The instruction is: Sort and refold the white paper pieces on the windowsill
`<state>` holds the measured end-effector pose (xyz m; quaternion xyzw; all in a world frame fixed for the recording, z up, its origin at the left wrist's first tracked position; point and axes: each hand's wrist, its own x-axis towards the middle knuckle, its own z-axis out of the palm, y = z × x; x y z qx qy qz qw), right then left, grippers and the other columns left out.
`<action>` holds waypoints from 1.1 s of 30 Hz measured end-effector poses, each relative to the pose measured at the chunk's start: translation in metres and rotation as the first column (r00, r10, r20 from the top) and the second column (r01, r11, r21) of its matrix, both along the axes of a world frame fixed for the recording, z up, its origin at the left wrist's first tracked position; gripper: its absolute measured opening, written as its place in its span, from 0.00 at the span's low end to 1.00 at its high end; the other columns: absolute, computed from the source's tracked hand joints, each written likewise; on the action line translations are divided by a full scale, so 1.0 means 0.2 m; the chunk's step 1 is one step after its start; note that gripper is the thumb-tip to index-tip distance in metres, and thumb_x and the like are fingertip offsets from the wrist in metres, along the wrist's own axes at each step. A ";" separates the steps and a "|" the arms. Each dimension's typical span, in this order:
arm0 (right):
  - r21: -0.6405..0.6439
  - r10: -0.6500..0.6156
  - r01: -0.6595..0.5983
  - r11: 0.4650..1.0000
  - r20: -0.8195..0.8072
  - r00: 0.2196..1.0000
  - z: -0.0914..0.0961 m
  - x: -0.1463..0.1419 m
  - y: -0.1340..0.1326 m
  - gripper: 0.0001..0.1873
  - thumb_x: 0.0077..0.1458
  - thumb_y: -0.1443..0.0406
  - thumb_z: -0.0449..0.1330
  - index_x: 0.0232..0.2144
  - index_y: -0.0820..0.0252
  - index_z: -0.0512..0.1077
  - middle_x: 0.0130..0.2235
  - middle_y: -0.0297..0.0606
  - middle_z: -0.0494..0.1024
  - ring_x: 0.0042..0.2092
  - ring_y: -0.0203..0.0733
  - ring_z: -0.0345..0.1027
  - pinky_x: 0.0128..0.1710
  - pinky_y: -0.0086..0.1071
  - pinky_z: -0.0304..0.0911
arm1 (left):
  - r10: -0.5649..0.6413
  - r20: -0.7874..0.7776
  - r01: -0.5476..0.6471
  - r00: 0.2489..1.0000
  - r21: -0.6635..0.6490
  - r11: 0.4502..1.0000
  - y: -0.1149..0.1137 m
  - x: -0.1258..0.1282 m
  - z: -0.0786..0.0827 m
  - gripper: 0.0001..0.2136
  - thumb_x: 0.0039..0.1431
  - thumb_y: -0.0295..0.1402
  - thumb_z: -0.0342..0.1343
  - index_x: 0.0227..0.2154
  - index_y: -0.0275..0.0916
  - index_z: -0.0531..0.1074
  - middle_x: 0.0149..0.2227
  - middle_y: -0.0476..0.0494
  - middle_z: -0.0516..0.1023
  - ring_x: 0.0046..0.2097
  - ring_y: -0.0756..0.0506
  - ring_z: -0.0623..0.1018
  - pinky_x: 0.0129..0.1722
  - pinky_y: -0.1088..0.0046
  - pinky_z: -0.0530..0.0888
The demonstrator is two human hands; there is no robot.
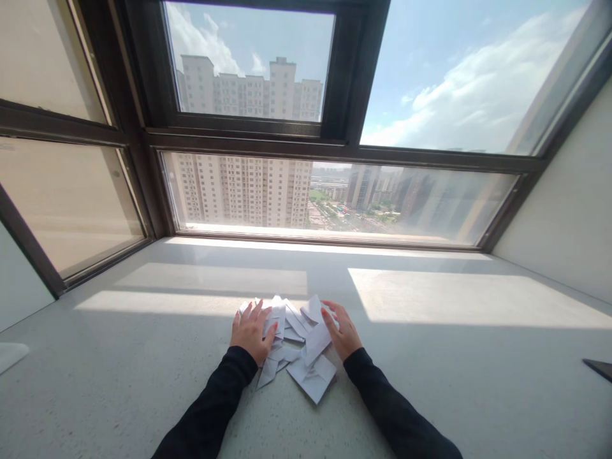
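Note:
A small heap of folded white paper pieces [299,350] lies on a pale stone window ledge [430,370]. My left hand [251,333] rests flat on the heap's left side, fingers spread over the pieces. On the right side of the heap is my right hand [342,331], fingers stretched out along the edge and touching the papers. Both arms wear black sleeves. Neither hand grips a piece that I can see.
A large dark-framed window [335,143] runs along the far edge of the ledge, with tower blocks outside. A white wall [564,210] closes the right side. A dark flat object [600,368] pokes in at the right edge, and a pale object [10,354] sits at the left edge.

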<state>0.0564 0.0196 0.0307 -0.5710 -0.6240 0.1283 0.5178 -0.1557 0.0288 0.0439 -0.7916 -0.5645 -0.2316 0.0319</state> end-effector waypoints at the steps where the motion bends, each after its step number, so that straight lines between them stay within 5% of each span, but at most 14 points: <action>1: -0.017 -0.043 0.042 0.999 -0.051 0.998 -0.01 0.02 0.02 0.22 0.50 0.52 0.46 0.40 0.61 0.65 0.41 0.44 0.69 0.44 0.44 0.62 0.41 0.38 0.61 | -0.019 0.001 0.019 1.000 0.045 0.999 -0.02 0.02 0.01 0.20 0.52 0.39 0.42 0.49 0.43 0.60 0.54 0.43 0.58 0.55 0.39 0.54 0.52 0.53 0.49; 7: -0.041 -0.108 0.104 0.994 -0.115 0.988 -0.06 0.09 0.08 0.25 0.49 0.50 0.43 0.38 0.61 0.67 0.41 0.45 0.70 0.44 0.44 0.62 0.44 0.40 0.58 | -0.417 -0.098 0.425 0.904 0.085 0.901 -0.16 0.31 0.04 0.26 0.50 0.49 0.40 0.52 0.47 0.55 0.58 0.47 0.50 0.58 0.37 0.44 0.52 0.47 0.37; 12: -0.058 -0.092 0.086 0.995 -0.114 0.989 -0.09 0.12 0.10 0.27 0.50 0.50 0.40 0.39 0.63 0.66 0.42 0.46 0.69 0.46 0.45 0.60 0.47 0.41 0.55 | -0.402 -0.139 0.403 0.905 -0.017 0.915 -0.11 0.45 -0.01 0.23 0.52 0.48 0.37 0.51 0.49 0.56 0.57 0.46 0.53 0.57 0.34 0.44 0.47 0.38 0.35; 17: -0.072 -0.070 0.062 0.995 -0.106 0.992 -0.12 0.13 0.10 0.26 0.50 0.50 0.41 0.38 0.62 0.66 0.41 0.46 0.69 0.47 0.46 0.59 0.48 0.42 0.54 | -0.264 -0.099 0.257 0.959 -0.077 0.963 -0.03 0.30 -0.06 0.20 0.53 0.48 0.37 0.49 0.58 0.56 0.54 0.49 0.59 0.55 0.33 0.51 0.45 0.36 0.38; 28: -0.120 -0.017 0.006 0.993 -0.091 0.996 -0.09 0.10 0.08 0.27 0.49 0.49 0.43 0.38 0.62 0.66 0.42 0.48 0.70 0.46 0.48 0.61 0.45 0.43 0.56 | -0.051 -0.157 0.043 0.986 -0.052 0.998 0.13 -0.23 -0.02 0.17 0.52 0.37 0.45 0.47 0.55 0.60 0.52 0.48 0.61 0.54 0.34 0.53 0.45 0.38 0.42; 33: -0.193 0.111 -0.138 0.971 -0.147 0.983 -0.02 0.03 0.04 0.29 0.49 0.46 0.38 0.30 0.62 0.68 0.26 0.40 0.73 0.24 0.38 0.67 0.21 0.30 0.61 | -0.089 -0.145 0.099 0.986 0.069 0.993 0.09 -0.17 0.10 0.16 0.54 0.38 0.42 0.46 0.49 0.62 0.51 0.44 0.63 0.52 0.39 0.59 0.49 0.53 0.52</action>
